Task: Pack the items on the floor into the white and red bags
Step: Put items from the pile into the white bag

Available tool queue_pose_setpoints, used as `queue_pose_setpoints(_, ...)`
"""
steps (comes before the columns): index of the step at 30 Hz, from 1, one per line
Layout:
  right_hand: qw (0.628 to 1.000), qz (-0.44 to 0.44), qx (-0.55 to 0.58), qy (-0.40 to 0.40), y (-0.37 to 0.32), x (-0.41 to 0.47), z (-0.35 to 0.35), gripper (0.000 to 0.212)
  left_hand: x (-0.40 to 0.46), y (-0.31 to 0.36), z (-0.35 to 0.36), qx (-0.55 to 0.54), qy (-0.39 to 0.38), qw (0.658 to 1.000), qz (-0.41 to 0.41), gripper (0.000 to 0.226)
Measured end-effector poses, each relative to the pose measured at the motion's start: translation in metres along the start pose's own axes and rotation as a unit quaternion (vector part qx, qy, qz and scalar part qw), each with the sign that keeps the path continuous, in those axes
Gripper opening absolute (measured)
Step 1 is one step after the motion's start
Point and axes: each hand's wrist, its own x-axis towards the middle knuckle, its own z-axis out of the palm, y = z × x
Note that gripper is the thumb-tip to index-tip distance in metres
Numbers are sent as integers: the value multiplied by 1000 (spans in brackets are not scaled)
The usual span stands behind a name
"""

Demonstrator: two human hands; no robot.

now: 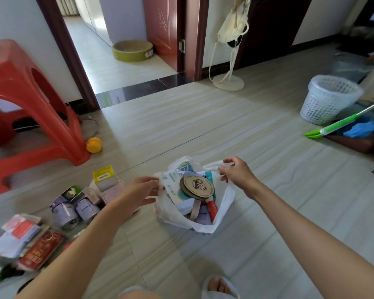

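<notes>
The white bag (192, 214) sits on the floor (268, 190) straight ahead of the person, mouth up and held wide between the two hands. The left hand (138, 192) grips the left edge of the opening, and the right hand (237, 172) pinches the far right handle, fingers (223, 169) curled on the thin plastic. The bag hangs slack and looks nearly full: a round brown disc (196, 187) with a dark emblem lies on top, with pale packets beside it and a red-capped tube (212, 209) lower down.

What remains to be packed lies to the left of the bag, so the left hand is much the nearer one. Nearest are two small tins (74, 210) on their sides and a yellow-topped box (105, 178) standing upright. Farther left lie a red packet (41, 249), long axis running toward the tins, and a white envelope (16, 236). I see no red bag from here.
</notes>
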Motion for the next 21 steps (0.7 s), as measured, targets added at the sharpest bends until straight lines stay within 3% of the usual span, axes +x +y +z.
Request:
queue_pose_setpoints(3, 998, -2, -52, -20, -13, -15, -3, 42, -17, -3, -7, 18, 12, 996, 90, 18)
queue_pose_setpoints(6, 996, -35, -70, -36, -32, -37, 6, 40, -36, -28, -27, 114, 40, 972, 202, 26)
queue_pose_setpoints(9, 987, -108, -98, -64, -56, -60, 34, 37, -51, -62, -54, 194, 73, 949, 237, 34)
queue_pose_setpoints(16, 918, -243, -243, -200, -71, -82, 163, 46, -60, -151, -129, 289, 158, 933, 144, 43)
queue_pose_setpoints(21, 880, -189, -325, -290, -18, -73, 257, 49, -68, -239, -167, 323, 172, 930, 41, 47)
